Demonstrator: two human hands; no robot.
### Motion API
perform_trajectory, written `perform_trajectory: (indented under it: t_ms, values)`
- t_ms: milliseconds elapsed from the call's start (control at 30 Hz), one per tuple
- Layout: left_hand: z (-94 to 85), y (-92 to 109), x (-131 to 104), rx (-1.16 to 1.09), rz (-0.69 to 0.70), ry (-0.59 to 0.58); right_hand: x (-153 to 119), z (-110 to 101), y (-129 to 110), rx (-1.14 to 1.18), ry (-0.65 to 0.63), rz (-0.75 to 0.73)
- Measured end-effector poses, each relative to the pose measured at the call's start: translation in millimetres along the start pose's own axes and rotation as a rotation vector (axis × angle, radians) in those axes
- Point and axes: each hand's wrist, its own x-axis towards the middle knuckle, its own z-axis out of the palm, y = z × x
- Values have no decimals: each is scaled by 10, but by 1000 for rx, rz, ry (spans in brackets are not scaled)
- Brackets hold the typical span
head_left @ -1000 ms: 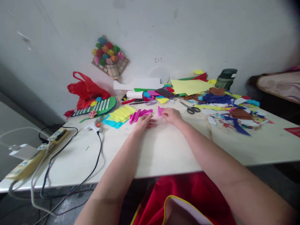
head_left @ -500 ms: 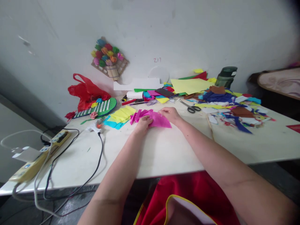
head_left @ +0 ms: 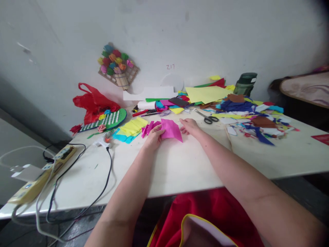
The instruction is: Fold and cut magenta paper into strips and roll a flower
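Observation:
A square pink sheet of crepe paper [head_left: 171, 130] is pinched at its left edge by my left hand [head_left: 153, 136], thumb on top. It stands tilted a little above the table. My right hand [head_left: 190, 127] is just beyond the sheet's right edge, fingers loosely parted with nothing visible in them. Folded pink paper strips [head_left: 149, 128] lie behind and left of my left hand, partly hidden by it. Left of those, yellow paper pieces [head_left: 133, 126] rest on blue paper [head_left: 123, 136].
Scissors [head_left: 209, 119] lie beyond my right hand, near a heap of paper scraps [head_left: 257, 120]. A glue gun [head_left: 103, 140] with its cord and a power strip [head_left: 43, 175] are at left. A red plastic bag [head_left: 94, 103] and a dark green bottle [head_left: 245, 84] stand by the wall.
My right hand has let go of the pink sheet and moved slightly right, its fingers parting. The sheet now stands more upright in my left hand.

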Motion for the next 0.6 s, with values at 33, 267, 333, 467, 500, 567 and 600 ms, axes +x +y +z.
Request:
perform_trajectory:
  t_ms: [33, 267, 333, 467, 500, 567, 600]
  values:
    - [1, 7, 1, -10, 6, 17, 0, -6, 0, 4, -14, 3]
    - [13, 49, -8, -44, 25, 40, -55, -39, -31, 111, -64, 20]
    - [20, 56, -15, -54, 34, 29, -84, -38, -54, 181, -100, 27]
    - [36, 71, -33, -67, 49, -7, -138, -6, -83, 418, -251, 71]
    - [38, 74, -36, -63, 52, -12, -147, 7, -84, 479, -298, 78]
    - [37, 79, -40, -46, 55, -26, -156, 36, -78, 594, -359, 54]
    - [34, 79, -40, -34, 54, -33, -156, 49, -72, 641, -370, 27]
